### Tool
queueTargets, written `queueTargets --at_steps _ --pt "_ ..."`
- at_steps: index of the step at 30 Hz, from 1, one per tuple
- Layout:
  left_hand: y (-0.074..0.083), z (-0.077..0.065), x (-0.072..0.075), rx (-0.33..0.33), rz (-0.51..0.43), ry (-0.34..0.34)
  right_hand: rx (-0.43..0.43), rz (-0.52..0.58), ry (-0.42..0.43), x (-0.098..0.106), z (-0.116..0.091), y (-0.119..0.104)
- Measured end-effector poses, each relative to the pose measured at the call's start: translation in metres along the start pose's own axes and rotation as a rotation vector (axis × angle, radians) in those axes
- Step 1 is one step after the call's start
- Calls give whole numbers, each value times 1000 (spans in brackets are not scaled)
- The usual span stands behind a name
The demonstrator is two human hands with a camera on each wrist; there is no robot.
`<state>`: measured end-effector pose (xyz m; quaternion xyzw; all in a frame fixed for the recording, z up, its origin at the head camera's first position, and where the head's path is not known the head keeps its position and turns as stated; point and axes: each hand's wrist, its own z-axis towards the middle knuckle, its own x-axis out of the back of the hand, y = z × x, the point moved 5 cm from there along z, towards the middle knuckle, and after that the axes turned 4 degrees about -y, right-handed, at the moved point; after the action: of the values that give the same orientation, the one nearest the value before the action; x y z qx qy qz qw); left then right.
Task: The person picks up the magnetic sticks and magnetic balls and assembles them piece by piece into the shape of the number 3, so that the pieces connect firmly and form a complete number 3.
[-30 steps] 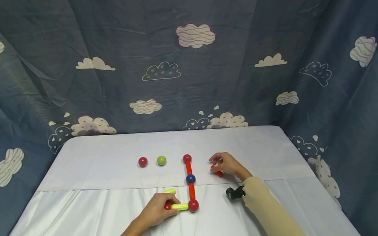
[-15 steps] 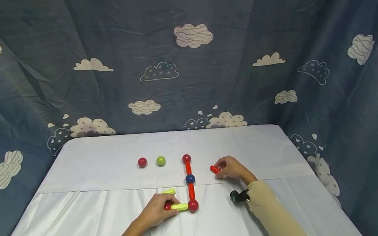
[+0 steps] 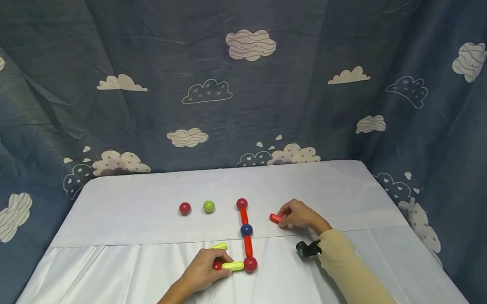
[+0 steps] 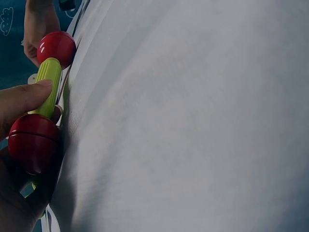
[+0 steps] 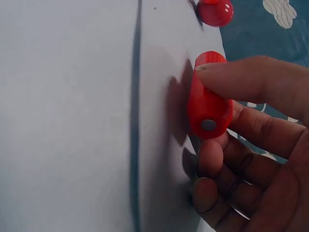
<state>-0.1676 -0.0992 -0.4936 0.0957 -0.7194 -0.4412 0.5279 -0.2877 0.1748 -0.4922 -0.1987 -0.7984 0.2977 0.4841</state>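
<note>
My left hand (image 3: 203, 269) pinches a yellow-green magnetic rod (image 4: 47, 87) between thumb and fingers. One red ball (image 4: 34, 142) sits at the rod's near end, another red ball (image 3: 250, 264) at its far end. From that far ball a line of red rods (image 3: 248, 246) runs back through a blue ball (image 3: 246, 230) to a red ball (image 3: 241, 203). A second yellow-green rod (image 3: 220, 246) shows partly behind the left hand. In my right hand (image 3: 299, 214) a loose red magnetic rod (image 5: 208, 96) is pinched; its metal end (image 5: 208, 125) shows in the right wrist view.
A loose red ball (image 3: 184, 208) and a green ball (image 3: 208, 206) lie on the white-covered table (image 3: 117, 215), left of the line. A black camera (image 3: 308, 249) is strapped at the right wrist. A dark cloud-patterned curtain (image 3: 203, 43) stands behind the table.
The right hand has closed its fingers on the loose red rod and turned it slightly. The left hand and the joined pieces hold still.
</note>
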Motion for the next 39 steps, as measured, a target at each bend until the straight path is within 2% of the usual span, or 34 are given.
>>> queueTargets --at_steps 10,20,28,39 --pt "-1 0 0 -11 -8 8 51 4 -28 4 23 -25" --pt "-3 1 -1 -40 -12 19 211 -6 44 1 44 -68" --pt "-5 1 -2 -19 -15 17 231 -6 75 -8 61 -93" --pt "-5 1 0 -6 -15 11 236 -43 -2 -25 82 -115"
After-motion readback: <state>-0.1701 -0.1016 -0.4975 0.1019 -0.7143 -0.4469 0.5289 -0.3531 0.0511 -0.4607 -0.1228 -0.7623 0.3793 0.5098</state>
